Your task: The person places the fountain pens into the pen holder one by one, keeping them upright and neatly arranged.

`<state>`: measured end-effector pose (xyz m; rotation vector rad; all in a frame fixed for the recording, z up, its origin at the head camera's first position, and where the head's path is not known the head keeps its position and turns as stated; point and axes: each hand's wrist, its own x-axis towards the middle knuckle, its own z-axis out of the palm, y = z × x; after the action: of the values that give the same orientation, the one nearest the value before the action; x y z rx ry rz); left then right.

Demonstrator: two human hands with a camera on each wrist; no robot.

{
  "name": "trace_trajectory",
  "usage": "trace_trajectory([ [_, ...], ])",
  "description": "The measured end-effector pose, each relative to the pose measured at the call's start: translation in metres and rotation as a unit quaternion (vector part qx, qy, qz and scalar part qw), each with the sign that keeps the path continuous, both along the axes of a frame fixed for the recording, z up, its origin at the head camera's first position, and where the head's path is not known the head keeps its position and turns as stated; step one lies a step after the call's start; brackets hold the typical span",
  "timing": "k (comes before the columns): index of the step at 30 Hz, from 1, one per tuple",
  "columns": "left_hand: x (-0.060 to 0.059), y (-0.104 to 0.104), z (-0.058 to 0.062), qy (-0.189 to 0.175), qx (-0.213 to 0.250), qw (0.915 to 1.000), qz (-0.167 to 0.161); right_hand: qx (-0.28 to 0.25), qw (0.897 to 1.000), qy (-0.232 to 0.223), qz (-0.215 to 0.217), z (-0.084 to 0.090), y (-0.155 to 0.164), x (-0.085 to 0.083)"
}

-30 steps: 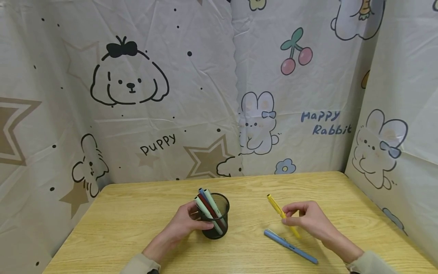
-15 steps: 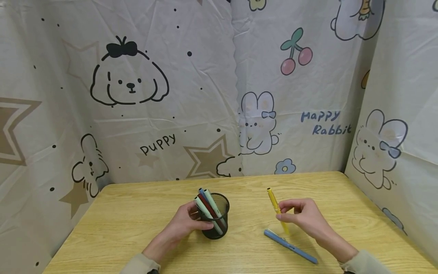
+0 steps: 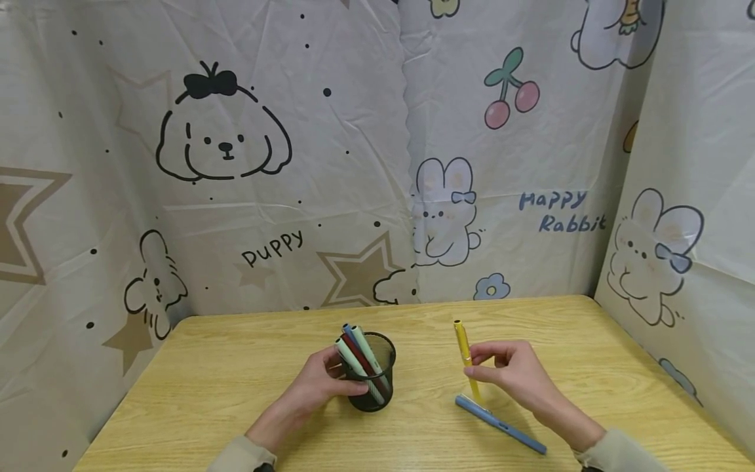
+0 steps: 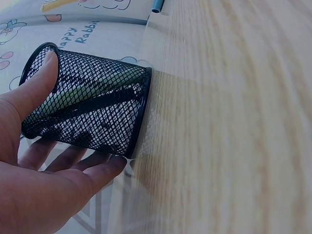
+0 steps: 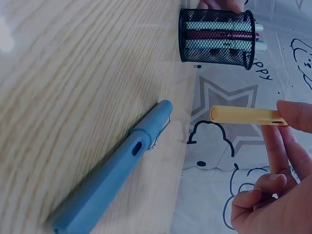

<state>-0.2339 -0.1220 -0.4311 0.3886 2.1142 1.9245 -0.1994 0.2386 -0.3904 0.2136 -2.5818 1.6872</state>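
Observation:
My left hand (image 3: 309, 390) grips a black mesh pen holder (image 3: 385, 353) standing on the table. In the left wrist view the thumb lies at the holder's rim and the fingers curl under its far side. Two pale green pens (image 3: 367, 349), a dark red pen and a blue one lean inside it. To the right, my right hand (image 3: 519, 377) pinches a yellow pen (image 3: 463, 342) between thumb and fingers, nearly upright. In the right wrist view the yellow pen's lower end (image 5: 234, 115) is apart from the tabletop. A blue pen (image 3: 501, 425) lies below that hand.
The wooden table (image 3: 248, 347) ends at the back against a hanging cloth (image 3: 354, 131) printed with cartoon animals. More cloth stands along the left and right sides. The blue pen lies slantwise between the pen holder and my right forearm.
My right hand has moved left with the yellow pen, which has tilted from slanting to nearly upright. The left hand, pen holder and blue pen stay put.

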Motion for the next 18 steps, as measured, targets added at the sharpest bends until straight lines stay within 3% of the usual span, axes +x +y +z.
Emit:
trace_trajectory([
  [18, 0.000, 0.000, -0.001, 0.001, -0.001, 1.0000, 0.003, -0.015, 0.999, 0.032, 0.020, 0.008, -0.021, -0.003],
])
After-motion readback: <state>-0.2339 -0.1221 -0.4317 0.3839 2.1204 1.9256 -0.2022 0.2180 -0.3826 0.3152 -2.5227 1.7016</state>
